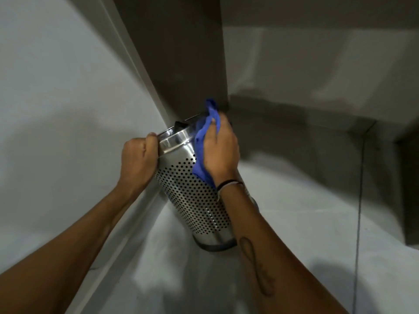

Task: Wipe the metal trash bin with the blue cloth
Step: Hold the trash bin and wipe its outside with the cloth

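A shiny perforated metal trash bin [192,200] stands tilted on the pale floor, its base on the floor and its top leaning away from me. My left hand [138,159] is closed around the bin's polished upper rim on the left side. My right hand [221,148] presses the blue cloth [203,141] against the upper right of the bin. The cloth bunches above my fingers and hangs below my palm. The bin's right side is hidden behind my right hand and forearm.
A white wall [56,98] runs close on the left with a skirting strip down to the floor. A dark brown panel [176,53] rises right behind the bin. A brown ledge [317,123] and a dark block [410,189] stand to the right. Pale floor [306,211] spreads to the right.
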The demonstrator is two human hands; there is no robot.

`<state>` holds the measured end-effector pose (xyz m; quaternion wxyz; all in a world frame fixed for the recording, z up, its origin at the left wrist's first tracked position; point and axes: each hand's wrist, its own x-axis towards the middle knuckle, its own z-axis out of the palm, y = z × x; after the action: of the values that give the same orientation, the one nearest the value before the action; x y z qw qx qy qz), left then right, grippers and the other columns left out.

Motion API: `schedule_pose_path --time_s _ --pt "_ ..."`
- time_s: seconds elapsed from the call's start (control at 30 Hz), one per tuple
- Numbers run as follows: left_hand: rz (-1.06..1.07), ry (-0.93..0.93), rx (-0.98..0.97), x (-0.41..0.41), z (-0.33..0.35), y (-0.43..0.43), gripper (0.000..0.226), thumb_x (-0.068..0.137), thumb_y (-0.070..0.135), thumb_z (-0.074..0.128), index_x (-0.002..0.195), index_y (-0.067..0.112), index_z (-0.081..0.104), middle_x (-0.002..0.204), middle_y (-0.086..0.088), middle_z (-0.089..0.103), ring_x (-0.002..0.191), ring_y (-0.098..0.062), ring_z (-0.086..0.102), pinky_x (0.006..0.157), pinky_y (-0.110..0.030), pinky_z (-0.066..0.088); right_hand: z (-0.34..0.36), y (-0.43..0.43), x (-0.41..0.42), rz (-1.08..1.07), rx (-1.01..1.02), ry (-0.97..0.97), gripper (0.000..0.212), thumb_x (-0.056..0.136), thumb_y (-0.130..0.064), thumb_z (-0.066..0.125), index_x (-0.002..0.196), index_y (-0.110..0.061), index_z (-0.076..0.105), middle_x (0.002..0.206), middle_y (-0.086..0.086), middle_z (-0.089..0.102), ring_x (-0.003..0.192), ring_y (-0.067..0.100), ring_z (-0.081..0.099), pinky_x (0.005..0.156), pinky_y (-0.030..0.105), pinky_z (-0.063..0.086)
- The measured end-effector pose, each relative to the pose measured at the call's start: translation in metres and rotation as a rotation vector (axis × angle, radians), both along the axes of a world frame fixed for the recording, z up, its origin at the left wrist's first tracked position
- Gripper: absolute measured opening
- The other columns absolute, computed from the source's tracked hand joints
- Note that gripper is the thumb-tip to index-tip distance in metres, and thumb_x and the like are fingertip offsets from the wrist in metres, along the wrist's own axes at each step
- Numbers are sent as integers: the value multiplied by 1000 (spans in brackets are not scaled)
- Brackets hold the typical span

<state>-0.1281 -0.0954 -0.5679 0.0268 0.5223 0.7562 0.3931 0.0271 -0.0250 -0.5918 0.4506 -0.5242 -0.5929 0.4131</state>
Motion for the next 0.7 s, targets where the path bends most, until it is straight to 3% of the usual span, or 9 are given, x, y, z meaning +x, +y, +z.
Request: schedule_pose_path --time_s 0.1,0.17,0.3,0.37,0.43,0.53,0.63,0.7 --pt "21 15 4 -6 -1 -4 43 94 20 35 56 2 33 52 -24 39 49 -25 35 53 -44 34 -1 -41 -22 -84 387 -247 61 105 -37 41 161 -10 42 168 12 42 158 31 38 128 51 33" --pt "22 6 0 -6 -3 -4 41 93 19 35 60 -4 32 56 -31 38 51 -24 33 53 -48 35 -11 -57 -27 -42 462 -289 64 103 -33 43 163 -10 37 173 12 34 163 29 27 131 51 27" --pt "34 -8 29 -4 -6 -1 46 93 20 37 56 -7 35 51 -20 35 47 -18 32 46 -37 27 -45 -48 -4 -215 221 -58 60 102 -31 40 154 -2 49 162 13 51 152 31 47 122 52 43" --pt "41 -17 45 -4 -10 0 48 93 19 37 55 -11 38 50 -20 38 45 -13 30 42 -30 24 -64 -59 12 -215 65 -56 65 100 -40 31 155 -8 49 162 8 52 150 28 49 121 49 43" --pt "47 -29 54 -5 -12 -1 46 93 16 37 52 -3 36 51 -11 36 44 -14 32 40 -23 20 -70 -65 18 -241 -21 -69 69 99 -45 27 155 -12 49 161 5 53 147 26 51 119 50 45" --pt "45 -41 73 -5 -12 -2 44 95 15 38 52 7 33 52 -7 30 44 -13 30 40 -22 18 -47 -52 -3 -298 97 -89 63 100 -40 37 152 -7 54 158 8 57 146 30 54 117 55 47" --pt "24 -47 72 -4 -13 -3 44 96 11 39 53 5 36 49 -8 30 40 -11 32 38 -18 18 -29 -50 -18 -202 289 -154 59 106 -35 43 158 -7 45 167 10 45 157 28 40 128 52 35" --pt "15 -49 66 -4 -11 -4 45 96 9 38 52 6 35 48 -6 30 39 -10 32 37 -17 18 -46 -59 -5 -154 277 -131 59 109 -39 41 159 -8 43 168 9 43 158 25 38 128 50 36"
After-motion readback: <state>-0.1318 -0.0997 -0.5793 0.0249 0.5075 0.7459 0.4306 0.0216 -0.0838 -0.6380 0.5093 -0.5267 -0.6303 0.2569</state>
